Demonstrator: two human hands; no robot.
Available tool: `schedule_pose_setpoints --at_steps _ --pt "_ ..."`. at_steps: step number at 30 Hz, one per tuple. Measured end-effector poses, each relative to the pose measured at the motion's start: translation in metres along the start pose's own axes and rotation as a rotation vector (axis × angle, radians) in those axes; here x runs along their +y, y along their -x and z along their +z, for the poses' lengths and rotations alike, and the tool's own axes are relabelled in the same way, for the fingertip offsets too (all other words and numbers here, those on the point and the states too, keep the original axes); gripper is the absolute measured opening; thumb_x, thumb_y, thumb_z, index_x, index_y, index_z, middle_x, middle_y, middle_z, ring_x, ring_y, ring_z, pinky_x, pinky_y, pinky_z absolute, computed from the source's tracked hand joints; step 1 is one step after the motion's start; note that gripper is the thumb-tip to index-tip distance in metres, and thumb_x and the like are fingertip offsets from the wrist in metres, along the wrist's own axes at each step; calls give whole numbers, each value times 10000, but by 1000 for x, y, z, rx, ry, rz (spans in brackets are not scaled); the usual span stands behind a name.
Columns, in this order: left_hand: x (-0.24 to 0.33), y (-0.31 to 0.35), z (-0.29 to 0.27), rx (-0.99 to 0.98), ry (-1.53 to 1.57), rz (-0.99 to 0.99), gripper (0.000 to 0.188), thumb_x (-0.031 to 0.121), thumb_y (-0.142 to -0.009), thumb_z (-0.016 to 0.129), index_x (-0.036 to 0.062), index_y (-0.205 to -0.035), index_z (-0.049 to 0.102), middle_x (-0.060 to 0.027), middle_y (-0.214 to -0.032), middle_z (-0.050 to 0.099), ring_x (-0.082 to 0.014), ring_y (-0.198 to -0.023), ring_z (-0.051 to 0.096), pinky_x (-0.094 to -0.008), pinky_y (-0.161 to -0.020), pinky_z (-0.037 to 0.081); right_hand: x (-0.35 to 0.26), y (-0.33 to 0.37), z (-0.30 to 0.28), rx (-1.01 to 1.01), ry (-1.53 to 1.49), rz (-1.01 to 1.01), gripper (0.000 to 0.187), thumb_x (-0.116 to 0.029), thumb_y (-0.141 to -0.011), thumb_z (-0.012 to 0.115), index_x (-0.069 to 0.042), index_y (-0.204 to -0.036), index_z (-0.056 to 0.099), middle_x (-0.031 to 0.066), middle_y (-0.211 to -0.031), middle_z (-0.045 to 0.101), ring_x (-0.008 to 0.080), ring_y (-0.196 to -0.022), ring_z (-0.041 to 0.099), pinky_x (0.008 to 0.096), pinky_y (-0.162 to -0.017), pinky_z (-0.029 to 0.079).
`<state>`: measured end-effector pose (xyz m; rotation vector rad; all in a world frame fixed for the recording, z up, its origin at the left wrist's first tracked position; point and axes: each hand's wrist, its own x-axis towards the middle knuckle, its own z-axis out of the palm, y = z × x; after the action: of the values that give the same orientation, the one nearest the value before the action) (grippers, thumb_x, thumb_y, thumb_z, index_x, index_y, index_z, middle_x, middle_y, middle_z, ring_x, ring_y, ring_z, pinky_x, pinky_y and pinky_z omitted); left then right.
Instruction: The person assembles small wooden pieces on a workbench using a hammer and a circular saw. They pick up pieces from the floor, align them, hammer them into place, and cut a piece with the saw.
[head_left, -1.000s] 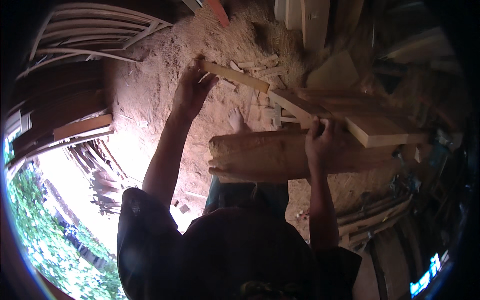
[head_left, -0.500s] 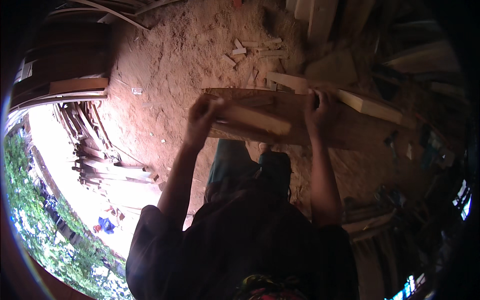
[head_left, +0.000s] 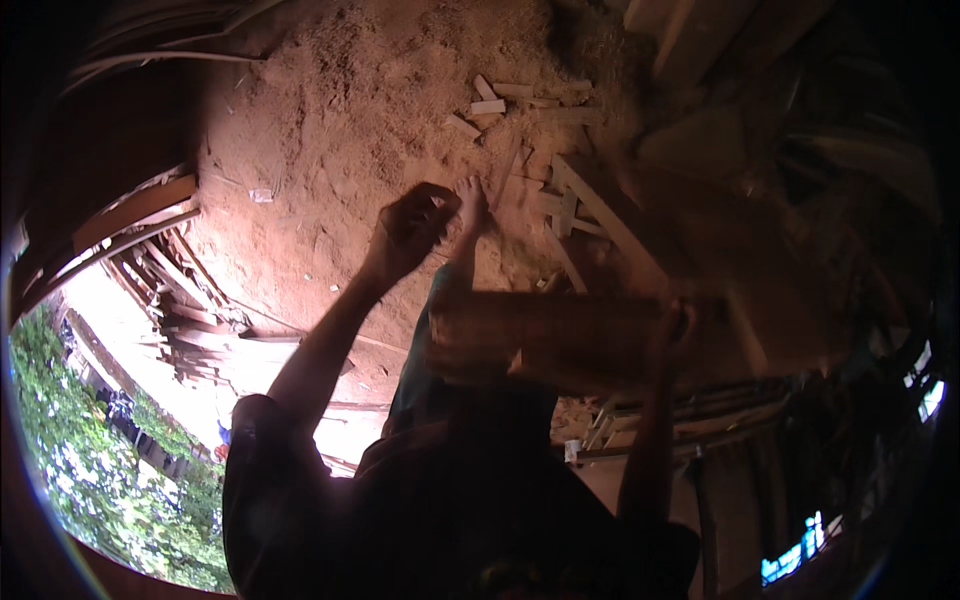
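My left hand (head_left: 412,228) is raised over the sandy ground, its fingers curved with a gap to the thumb and nothing in them. A wide wooden board (head_left: 590,365), blurred by motion, lies across in front of my body. Along its far side runs a narrower wooden piece (head_left: 540,318); whether the two are joined cannot be made out. My right hand (head_left: 680,322), dark and smeared, grips the board toward its right part. Just beyond my left hand, my bare foot (head_left: 474,203) stands on the ground.
Several short wood offcuts (head_left: 488,106) lie ahead on the sawdust-covered ground (head_left: 340,130). A long timber (head_left: 610,215) slants beside loose pieces right of my foot. Stacked planks (head_left: 185,290) stand at the left, near bright daylight. Large dark timbers (head_left: 690,40) fill the far right.
My left hand has let go of the wood and moved slightly away from it. The board has come nearer my body, with my right hand still on it. My foot now shows.
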<state>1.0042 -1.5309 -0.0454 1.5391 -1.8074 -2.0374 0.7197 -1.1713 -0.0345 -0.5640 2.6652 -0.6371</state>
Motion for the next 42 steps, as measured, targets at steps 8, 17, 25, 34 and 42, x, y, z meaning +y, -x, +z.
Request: schedule_pose_setpoints --at_steps 8,17,25,34,42 --pt "-162 -215 25 -38 101 -471 419 367 -1003 706 16 -1225 652 -136 -920 773 -194 -745 748 -345 -661 597 2 36 -28 -53 38 148 417 -263 -1094 559 45 -1376 573 221 -1345 632 346 -1255 607 484 -1061 488" --pt "-210 -340 151 -260 13 -585 666 412 -969 762 124 -1497 477 -150 -1226 691 -231 -1077 710 -417 -868 581 -59 4 -45 -4 394 -349 312 -228 -953 638 -23 -1187 638 205 -1192 658 416 -1079 598 535 -981 465" --pt "-256 -384 249 -154 -3 -512 799 346 -821 884 150 -1471 461 -181 -1294 630 -331 -1187 633 -472 -950 548 -65 5 -58 -72 372 -289 213 -307 -962 619 -129 -1079 614 124 -1089 651 297 -977 574 486 -891 402" --pt "-273 -331 214 35 324 -725 759 556 -924 757 110 -1485 508 -163 -1400 646 -321 -1149 701 -509 -939 578 -42 26 -72 -32 375 -285 334 -315 -979 594 -26 -1143 631 177 -1104 632 338 -976 579 492 -863 457" --pt "-302 -413 150 355 615 -902 586 556 -1001 646 135 -1396 545 -109 -1345 613 -312 -1107 684 -502 -913 599 -39 29 -60 -20 470 -417 396 -363 -1027 542 -16 -1202 621 189 -1128 615 365 -1047 578 512 -879 492"
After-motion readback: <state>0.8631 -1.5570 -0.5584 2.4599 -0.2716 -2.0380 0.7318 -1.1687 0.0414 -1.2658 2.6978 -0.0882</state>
